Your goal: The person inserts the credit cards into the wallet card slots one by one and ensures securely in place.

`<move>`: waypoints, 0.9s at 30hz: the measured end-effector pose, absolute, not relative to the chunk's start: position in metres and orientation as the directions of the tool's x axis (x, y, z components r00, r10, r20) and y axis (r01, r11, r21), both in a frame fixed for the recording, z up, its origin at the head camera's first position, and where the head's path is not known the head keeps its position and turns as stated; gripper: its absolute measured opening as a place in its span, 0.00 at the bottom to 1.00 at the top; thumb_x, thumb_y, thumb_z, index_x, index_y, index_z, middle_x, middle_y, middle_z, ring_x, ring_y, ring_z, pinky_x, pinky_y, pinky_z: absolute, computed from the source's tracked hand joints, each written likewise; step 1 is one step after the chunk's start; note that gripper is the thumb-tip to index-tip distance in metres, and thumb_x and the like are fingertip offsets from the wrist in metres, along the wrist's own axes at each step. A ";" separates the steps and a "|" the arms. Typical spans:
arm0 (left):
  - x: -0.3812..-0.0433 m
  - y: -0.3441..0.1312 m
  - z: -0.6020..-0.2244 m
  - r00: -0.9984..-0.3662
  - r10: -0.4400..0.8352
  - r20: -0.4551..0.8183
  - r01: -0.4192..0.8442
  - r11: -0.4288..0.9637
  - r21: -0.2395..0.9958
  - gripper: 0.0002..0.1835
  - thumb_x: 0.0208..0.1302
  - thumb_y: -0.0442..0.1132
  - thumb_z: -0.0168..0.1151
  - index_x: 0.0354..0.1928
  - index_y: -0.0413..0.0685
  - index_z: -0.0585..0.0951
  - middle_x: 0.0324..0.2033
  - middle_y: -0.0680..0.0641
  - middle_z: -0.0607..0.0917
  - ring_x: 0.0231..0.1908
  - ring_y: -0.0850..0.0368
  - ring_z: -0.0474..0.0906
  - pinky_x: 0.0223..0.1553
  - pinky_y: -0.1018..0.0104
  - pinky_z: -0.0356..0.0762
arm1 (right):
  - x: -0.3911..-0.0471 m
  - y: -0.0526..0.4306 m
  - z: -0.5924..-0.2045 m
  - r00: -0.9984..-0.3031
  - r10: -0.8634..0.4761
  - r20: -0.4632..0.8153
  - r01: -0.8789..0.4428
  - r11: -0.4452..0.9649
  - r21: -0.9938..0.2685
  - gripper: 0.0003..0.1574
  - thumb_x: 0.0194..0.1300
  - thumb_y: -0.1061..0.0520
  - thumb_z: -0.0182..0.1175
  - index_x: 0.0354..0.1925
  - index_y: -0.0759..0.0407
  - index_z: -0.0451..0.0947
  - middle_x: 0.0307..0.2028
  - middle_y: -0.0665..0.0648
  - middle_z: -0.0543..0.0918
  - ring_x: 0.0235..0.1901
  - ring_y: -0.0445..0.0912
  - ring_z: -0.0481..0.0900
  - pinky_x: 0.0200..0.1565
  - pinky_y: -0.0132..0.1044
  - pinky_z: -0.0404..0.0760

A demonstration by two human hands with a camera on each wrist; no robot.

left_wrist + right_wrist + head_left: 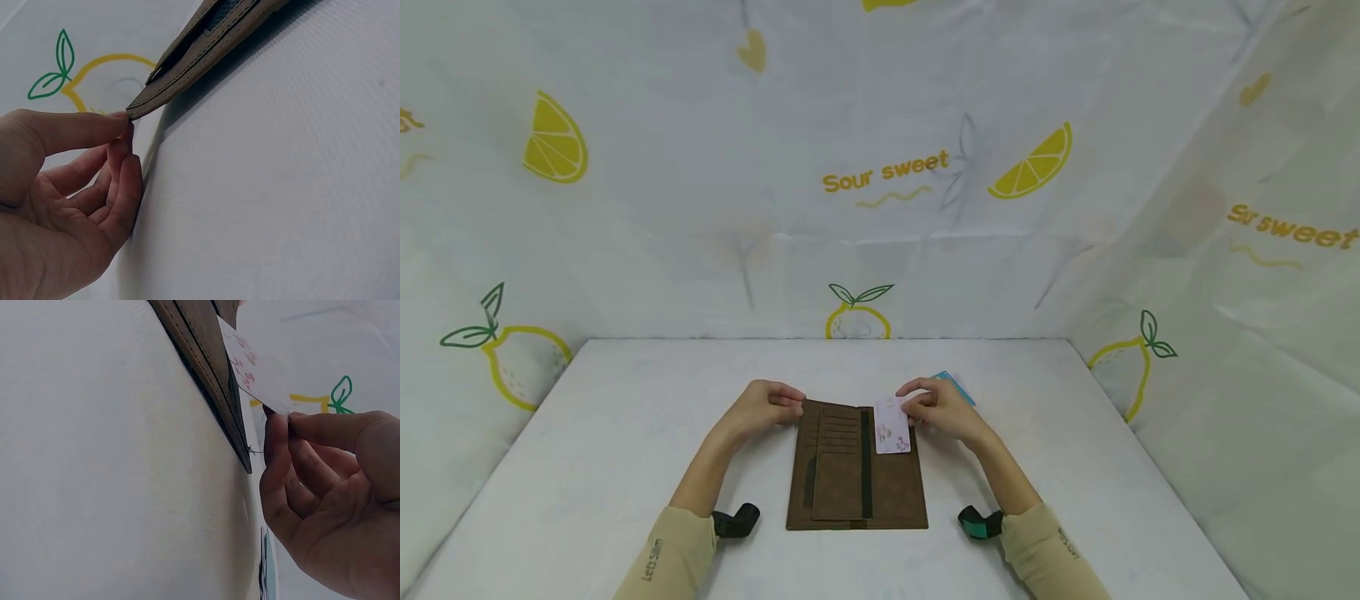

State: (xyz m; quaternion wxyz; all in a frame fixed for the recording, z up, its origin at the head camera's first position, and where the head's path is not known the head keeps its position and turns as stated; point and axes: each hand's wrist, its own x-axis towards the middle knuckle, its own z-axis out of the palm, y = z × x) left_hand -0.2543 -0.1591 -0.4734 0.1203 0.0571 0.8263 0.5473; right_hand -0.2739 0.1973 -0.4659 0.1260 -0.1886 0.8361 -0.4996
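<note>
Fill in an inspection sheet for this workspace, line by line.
Surface: white table, pale and flat-looking.
Job's things: brown wallet lying open; pale card with pink print over its right half, contact with it unclear.
Clutter: blue card past the wallet's right side, partly hidden.
Hands: left hand pinches the wallet's far left corner; right hand pinches the pale card.
Cables: nothing seen.
Surroundings: white backdrop with lemon prints and "Sour sweet" lettering; beige sleeves; black device at each wrist.
</note>
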 end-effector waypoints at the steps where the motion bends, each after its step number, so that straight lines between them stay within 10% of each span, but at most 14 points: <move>1: -0.254 -0.159 -0.473 -0.965 0.226 -0.136 -0.037 0.394 0.918 0.16 0.71 0.31 0.68 0.57 0.29 0.84 0.41 0.40 0.92 0.38 0.61 0.83 0.37 0.67 0.79 | -0.274 0.197 -0.466 -0.895 -0.446 -0.026 -0.188 0.429 -0.883 0.16 0.78 0.65 0.62 0.59 0.69 0.81 0.36 0.66 0.93 0.32 0.45 0.87 0.34 0.33 0.81; 27: -0.253 -0.157 -0.473 -0.966 0.212 -0.150 -0.051 0.410 0.911 0.15 0.71 0.32 0.69 0.55 0.30 0.86 0.39 0.44 0.92 0.37 0.62 0.82 0.38 0.68 0.79 | -0.274 0.202 -0.469 -0.822 -0.563 -0.089 -0.199 0.430 -0.881 0.13 0.76 0.68 0.60 0.55 0.73 0.79 0.36 0.67 0.92 0.32 0.44 0.86 0.36 0.32 0.86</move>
